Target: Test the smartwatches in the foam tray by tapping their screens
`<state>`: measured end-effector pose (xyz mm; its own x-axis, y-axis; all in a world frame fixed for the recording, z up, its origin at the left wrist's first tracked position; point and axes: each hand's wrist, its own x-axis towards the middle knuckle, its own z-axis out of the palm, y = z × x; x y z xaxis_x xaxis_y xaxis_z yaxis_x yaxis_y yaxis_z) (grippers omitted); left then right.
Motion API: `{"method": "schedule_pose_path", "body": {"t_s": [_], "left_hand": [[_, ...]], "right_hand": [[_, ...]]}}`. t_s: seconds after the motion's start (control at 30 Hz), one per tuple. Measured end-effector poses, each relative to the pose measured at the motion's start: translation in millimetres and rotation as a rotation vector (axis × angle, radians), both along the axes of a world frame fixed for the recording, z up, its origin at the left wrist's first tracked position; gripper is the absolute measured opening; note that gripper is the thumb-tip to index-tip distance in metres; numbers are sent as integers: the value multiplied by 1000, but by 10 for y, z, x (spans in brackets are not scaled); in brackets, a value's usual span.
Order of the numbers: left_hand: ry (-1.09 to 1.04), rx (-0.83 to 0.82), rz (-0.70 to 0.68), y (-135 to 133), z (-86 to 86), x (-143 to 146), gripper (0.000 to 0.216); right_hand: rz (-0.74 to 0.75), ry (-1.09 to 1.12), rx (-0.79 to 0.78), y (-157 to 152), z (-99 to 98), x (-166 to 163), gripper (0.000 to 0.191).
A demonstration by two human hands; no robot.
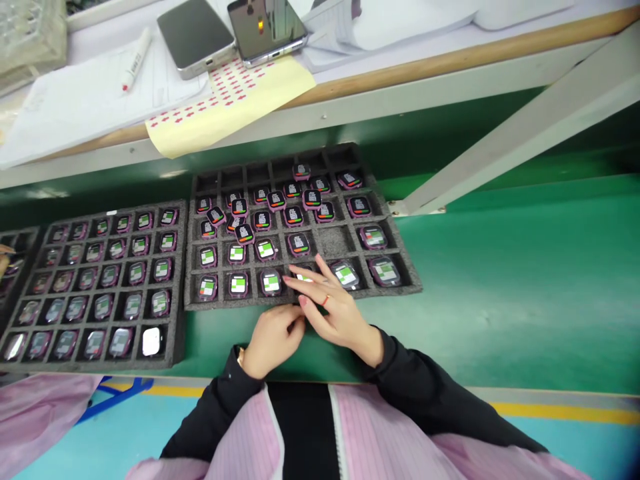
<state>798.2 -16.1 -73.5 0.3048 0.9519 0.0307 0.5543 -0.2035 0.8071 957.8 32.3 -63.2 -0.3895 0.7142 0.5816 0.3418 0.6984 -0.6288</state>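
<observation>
The right hand [336, 312] spread loosely, grasping nothing, over a lit watch [304, 276] in the near row of the foam tray [411, 285], where a light touch seemed wisest; whether the curled left hand [274, 339] held anything could not be told.

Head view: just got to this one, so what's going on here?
A person is at a grey foam tray of purple-cased watches. Their right grip spreads its fingers over a lit watch in the nearest row; whether they touch it is unclear. Their left grip is curled at the tray's near edge, and anything in it is hidden. Towards the back, several dark-screened watches lie across the dividers. A second tray of watches sits to the left.
</observation>
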Motion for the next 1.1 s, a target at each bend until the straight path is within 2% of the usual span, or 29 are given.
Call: {"method": "schedule_pose_path", "body": {"t_s": [0.13, 0.2, 0.47, 0.57, 0.63, 0.7, 0.77, 0.87, 0.97, 1.1], "left_hand": [[-42, 72, 79, -35, 61, -8, 27], [-54, 124, 142, -51, 80, -18, 28], [-73, 283, 248, -80, 62, -9, 26], [-43, 334, 285, -103, 36, -61, 25], [-7, 366, 345, -126, 26, -153, 26], [27, 386, 420, -156, 28, -274, 27], [74, 379, 464, -191, 39, -391, 27], [186, 293, 447, -251, 66, -486, 27], [259, 217, 444, -313, 91, -480, 24], [287, 247, 494, -411, 110, -448, 18]], "right_hand": [[-239, -17, 38, 138, 64, 140, 31], [-292, -68, 22, 212, 92, 212, 29], [-166, -341, -51, 342, 67, 246, 42], [-268, -309, -47, 363, 46, 259, 43], [-352, -278, -45, 377, 35, 291, 43], [-371, -302, -65, 382, 21, 324, 44], [-355, -338, -88, 377, 5, 344, 42], [-347, -360, -95, 354, -8, 339, 37], [-345, -362, -90, 312, -5, 321, 34], [-327, -352, -82, 188, 7, 336, 29]]}}
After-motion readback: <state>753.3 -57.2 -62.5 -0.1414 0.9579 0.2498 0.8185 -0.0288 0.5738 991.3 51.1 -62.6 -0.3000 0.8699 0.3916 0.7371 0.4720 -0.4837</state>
